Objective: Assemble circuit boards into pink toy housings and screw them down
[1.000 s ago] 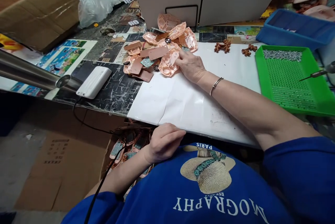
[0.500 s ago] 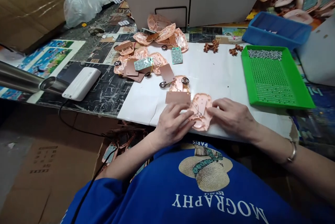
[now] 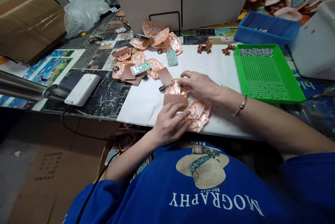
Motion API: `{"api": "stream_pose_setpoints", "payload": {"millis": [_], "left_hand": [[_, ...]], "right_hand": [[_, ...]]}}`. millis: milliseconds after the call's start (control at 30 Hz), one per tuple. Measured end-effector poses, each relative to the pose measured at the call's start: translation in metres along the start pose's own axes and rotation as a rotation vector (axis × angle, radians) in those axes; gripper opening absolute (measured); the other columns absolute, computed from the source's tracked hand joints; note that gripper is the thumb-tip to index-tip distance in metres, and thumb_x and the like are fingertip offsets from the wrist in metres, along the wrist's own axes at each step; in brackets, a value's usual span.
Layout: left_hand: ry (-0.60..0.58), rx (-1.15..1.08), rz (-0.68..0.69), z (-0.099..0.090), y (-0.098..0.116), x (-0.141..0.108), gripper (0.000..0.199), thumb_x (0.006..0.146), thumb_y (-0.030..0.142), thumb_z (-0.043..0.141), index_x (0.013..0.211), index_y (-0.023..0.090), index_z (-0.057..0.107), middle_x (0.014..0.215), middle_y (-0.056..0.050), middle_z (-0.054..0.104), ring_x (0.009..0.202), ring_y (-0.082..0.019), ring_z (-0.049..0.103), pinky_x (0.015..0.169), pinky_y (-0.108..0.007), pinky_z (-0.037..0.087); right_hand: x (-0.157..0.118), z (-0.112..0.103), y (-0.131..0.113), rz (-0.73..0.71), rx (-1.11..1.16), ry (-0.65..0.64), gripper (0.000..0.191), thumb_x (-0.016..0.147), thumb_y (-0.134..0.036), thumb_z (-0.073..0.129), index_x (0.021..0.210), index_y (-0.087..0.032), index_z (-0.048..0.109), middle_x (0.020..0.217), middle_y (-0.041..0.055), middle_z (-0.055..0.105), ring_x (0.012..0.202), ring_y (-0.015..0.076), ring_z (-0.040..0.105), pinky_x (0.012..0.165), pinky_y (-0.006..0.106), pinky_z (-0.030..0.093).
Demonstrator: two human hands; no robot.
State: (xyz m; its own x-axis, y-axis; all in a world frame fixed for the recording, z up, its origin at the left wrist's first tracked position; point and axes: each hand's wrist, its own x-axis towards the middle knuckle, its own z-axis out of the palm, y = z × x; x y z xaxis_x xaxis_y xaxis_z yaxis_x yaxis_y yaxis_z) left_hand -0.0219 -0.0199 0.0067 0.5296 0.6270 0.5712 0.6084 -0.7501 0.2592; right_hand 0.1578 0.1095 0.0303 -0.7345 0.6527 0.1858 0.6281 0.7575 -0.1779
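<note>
A pink plastic shell (image 3: 201,112) with thin wires inside lies at the front edge of the white board, tilted. My left hand (image 3: 171,121) has its bent fingertips at the shell's left edge, gripping it; some fingers are blurred. Beyond it, my right hand (image 3: 197,83) pinches at a small round speaker, mostly hidden under the fingertips. That speaker belongs with another pink shell (image 3: 175,87), half covered. A brown circuit board (image 3: 175,99) lies just beyond my left hand, and a second round speaker (image 3: 162,88) is to its upper left.
More pink shells (image 3: 159,39) and green keypad boards (image 3: 171,58) are heaped at the back left. Small brown pieces (image 3: 204,47) lie farther back. A green tray (image 3: 267,93) with screws and a blue bin (image 3: 267,30) stand right. A white power bank (image 3: 82,89) lies left.
My right hand has left the near shell's right side and moved up and left to the round speaker. The near shell has turned slightly under my left hand. The camera view has shifted.
</note>
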Motion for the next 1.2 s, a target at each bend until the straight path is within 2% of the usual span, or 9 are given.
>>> {"api": "stream_pose_setpoints", "payload": {"millis": [100, 233, 367, 567, 700, 867, 1000, 1100, 1200], "left_hand": [[-0.052, 0.070, -0.080, -0.007, -0.019, 0.005, 0.044, 0.089, 0.019, 0.059, 0.132, 0.015, 0.054, 0.140, -0.018, 0.055, 0.131, -0.032, 0.050, 0.106, -0.051, 0.046], [-0.199, 0.080, -0.130, -0.009, -0.042, 0.012, 0.043, 0.090, 0.024, 0.059, 0.132, 0.015, 0.057, 0.126, -0.016, 0.063, 0.114, -0.030, 0.060, 0.095, -0.048, 0.051], [-0.091, -0.034, -0.103, -0.015, -0.048, 0.020, 0.036, 0.095, 0.028, 0.059, 0.129, 0.015, 0.059, 0.120, -0.015, 0.066, 0.107, -0.025, 0.063, 0.090, -0.041, 0.053], [0.001, -0.246, -0.095, -0.021, -0.045, 0.029, 0.031, 0.094, 0.030, 0.065, 0.124, 0.020, 0.065, 0.116, -0.011, 0.068, 0.106, -0.021, 0.065, 0.090, -0.037, 0.055], [0.052, -0.176, -0.029, -0.016, -0.039, 0.037, 0.026, 0.095, 0.029, 0.064, 0.120, 0.021, 0.066, 0.116, -0.010, 0.068, 0.103, -0.020, 0.066, 0.088, -0.037, 0.056], [0.072, 0.021, 0.043, -0.006, -0.031, 0.042, 0.025, 0.094, 0.035, 0.065, 0.115, 0.022, 0.065, 0.117, -0.010, 0.067, 0.103, -0.022, 0.066, 0.085, -0.038, 0.057], [-0.018, -0.075, 0.028, 0.000, -0.027, 0.035, 0.032, 0.095, 0.038, 0.064, 0.121, 0.020, 0.060, 0.119, -0.012, 0.064, 0.105, -0.021, 0.066, 0.084, -0.036, 0.060], [-0.013, -0.173, 0.019, 0.000, -0.024, 0.032, 0.029, 0.095, 0.034, 0.065, 0.119, 0.020, 0.060, 0.113, -0.010, 0.065, 0.101, -0.018, 0.067, 0.082, -0.033, 0.060], [0.018, -0.260, 0.025, 0.001, -0.024, 0.034, 0.027, 0.094, 0.031, 0.067, 0.118, 0.020, 0.060, 0.111, -0.009, 0.065, 0.099, -0.017, 0.067, 0.082, -0.032, 0.060]], "right_hand": [[0.000, 0.001, -0.002, 0.024, -0.054, -0.005, 0.017, 0.095, -0.015, 0.054, 0.102, -0.017, 0.069, 0.103, 0.0081, 0.067, 0.088, 0.0212, 0.061, 0.065, 0.030, 0.039], [-0.025, -0.009, 0.002, -0.020, -0.004, 0.187, 0.018, 0.096, -0.012, 0.053, 0.106, -0.015, 0.068, 0.097, 0.0091, 0.066, 0.086, 0.0208, 0.060, 0.073, 0.032, 0.047], [-0.062, -0.027, 0.003, -0.048, -0.035, 0.384, 0.018, 0.100, -0.018, 0.051, 0.106, -0.016, 0.068, 0.094, 0.0091, 0.064, 0.085, 0.0211, 0.061, 0.074, 0.034, 0.052], [-0.102, -0.034, -0.010, -0.003, -0.137, 0.477, 0.012, 0.099, -0.019, 0.058, 0.100, -0.016, 0.070, 0.091, 0.0078, 0.067, 0.079, 0.0188, 0.064, 0.065, 0.031, 0.053], [-0.118, -0.031, -0.019, 0.015, -0.140, 0.544, 0.011, 0.095, -0.014, 0.063, 0.104, -0.015, 0.070, 0.093, 0.0077, 0.068, 0.078, 0.0167, 0.065, 0.064, 0.027, 0.052], [-0.138, -0.025, -0.019, -0.009, -0.269, 0.526, 0.021, 0.091, -0.007, 0.064, 0.109, -0.015, 0.071, 0.097, 0.0096, 0.070, 0.078, 0.0179, 0.064, 0.064, 0.028, 0.049], [-0.153, -0.012, -0.020, -0.004, -0.349, 0.418, 0.021, 0.090, -0.006, 0.063, 0.105, -0.017, 0.073, 0.095, 0.0074, 0.072, 0.074, 0.0193, 0.063, 0.058, 0.031, 0.045], [-0.160, -0.002, -0.024, 0.028, -0.253, 0.310, 0.019, 0.093, -0.013, 0.063, 0.110, -0.014, 0.071, 0.099, 0.0093, 0.072, 0.079, 0.0216, 0.065, 0.066, 0.033, 0.051], [-0.162, 0.001, -0.027, 0.063, -0.083, 0.279, 0.021, 0.097, -0.015, 0.059, 0.115, -0.009, 0.069, 0.103, 0.0133, 0.071, 0.089, 0.0237, 0.066, 0.078, 0.036, 0.055]]}}
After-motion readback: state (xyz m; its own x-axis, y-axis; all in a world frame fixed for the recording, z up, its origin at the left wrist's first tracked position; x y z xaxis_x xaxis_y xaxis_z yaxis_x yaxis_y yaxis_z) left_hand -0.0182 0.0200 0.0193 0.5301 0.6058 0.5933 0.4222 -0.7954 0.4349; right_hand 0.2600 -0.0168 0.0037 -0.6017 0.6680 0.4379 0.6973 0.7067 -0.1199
